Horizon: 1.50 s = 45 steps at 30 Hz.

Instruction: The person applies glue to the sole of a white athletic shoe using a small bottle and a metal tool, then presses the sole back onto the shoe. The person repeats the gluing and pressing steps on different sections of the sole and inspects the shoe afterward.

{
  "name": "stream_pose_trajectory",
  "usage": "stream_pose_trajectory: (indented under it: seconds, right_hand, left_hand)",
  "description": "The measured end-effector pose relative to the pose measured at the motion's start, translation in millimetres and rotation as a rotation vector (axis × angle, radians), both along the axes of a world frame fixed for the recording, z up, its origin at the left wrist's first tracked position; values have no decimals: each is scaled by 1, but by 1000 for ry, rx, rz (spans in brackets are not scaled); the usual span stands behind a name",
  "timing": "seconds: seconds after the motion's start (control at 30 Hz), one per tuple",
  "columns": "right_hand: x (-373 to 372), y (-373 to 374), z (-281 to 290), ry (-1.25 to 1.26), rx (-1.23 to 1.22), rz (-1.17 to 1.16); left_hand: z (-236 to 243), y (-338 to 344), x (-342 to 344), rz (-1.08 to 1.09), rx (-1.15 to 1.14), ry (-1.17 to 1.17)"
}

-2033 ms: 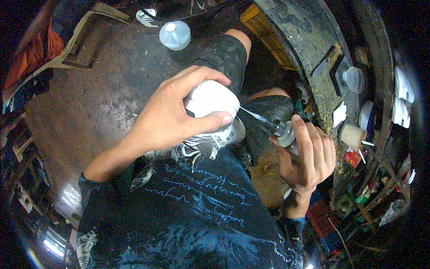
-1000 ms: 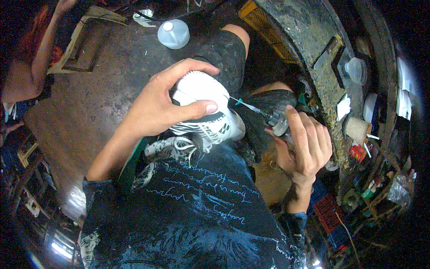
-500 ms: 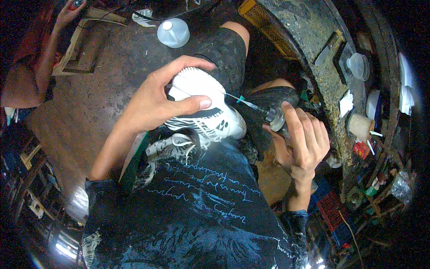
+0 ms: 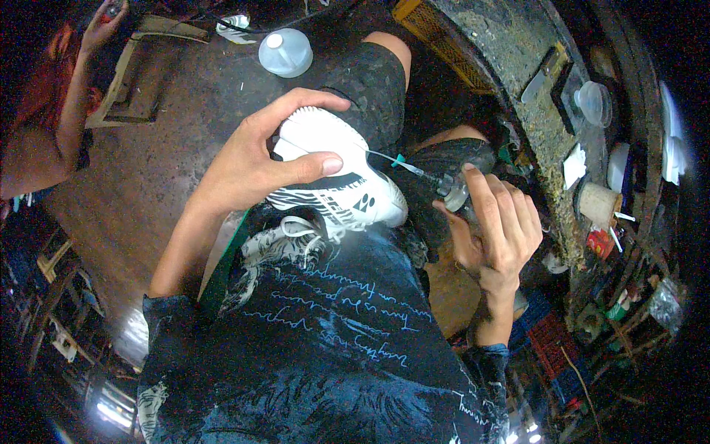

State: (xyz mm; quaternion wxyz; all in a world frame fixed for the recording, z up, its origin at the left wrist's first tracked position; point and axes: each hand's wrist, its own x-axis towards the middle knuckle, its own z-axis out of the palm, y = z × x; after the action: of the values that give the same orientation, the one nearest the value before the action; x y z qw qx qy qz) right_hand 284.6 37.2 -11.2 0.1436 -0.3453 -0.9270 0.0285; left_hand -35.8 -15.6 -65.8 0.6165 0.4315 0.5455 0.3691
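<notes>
One white sneaker (image 4: 336, 174), black zebra-striped side panel

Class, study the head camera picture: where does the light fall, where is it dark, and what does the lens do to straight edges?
Head view: light falls brightest on the white sports shoe with black stripes held by the left hand; the right hand with the small syringe-like tool is dimmer; corners fade to black; the rough workbench edge bows with fisheye distortion; the translucent plastic jug shows mild glare.
</notes>
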Motion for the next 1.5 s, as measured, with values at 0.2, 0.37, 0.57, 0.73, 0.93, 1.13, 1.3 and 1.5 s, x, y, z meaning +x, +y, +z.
stream_pose_trajectory:
  seconds: [0.2,0.37,0.57,0.73,0.93,1.13,1.3,1.5]
  right_hand:
    - [3,-4,-4,23,-47,-14]
    - [9,-5,-12,42,-87,-40]
    - [12,4,-42,470,-487,-357]
    - [-2,53,-61,1230,-816,-554]
    - [-19,166,-65,1215,-372,-524]
    - [-34,229,-95,927,-16,-630]
    - [-35,231,-103,898,100,-567]
    - [-41,229,-98,886,43,-557]
  left_hand:
    - [-1,-4,1,-3,-20,-18]
    - [-8,-5,0,-3,-12,-36]
    - [-16,-2,-7,7,-30,-111]
    - [-1,4,0,-45,-85,-99]
    - [12,18,13,-65,-40,-92]
    - [11,24,13,-71,-8,-119]
    - [14,23,17,-53,-4,-72]
    - [16,24,18,-97,101,29]
